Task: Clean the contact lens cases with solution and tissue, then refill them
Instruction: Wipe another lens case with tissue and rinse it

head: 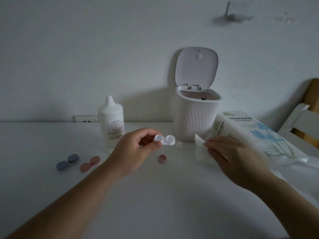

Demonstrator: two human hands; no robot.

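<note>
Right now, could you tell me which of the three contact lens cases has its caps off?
The white case in the left hand; the blue case and pink case lie capped.

Both forearms enter from the lower edge and converge toward the white lens case [165,139], the landmark here. Left hand [133,150]: raised just left of the case, palm turned inward, thumb and curled fingers pinching the case's left well. Right hand [236,157]: well to the right of the case at about the same height, back of hand upward, fingertips pinching a tissue [200,149] that lies between hand and case; outline motion-blurred.
</note>
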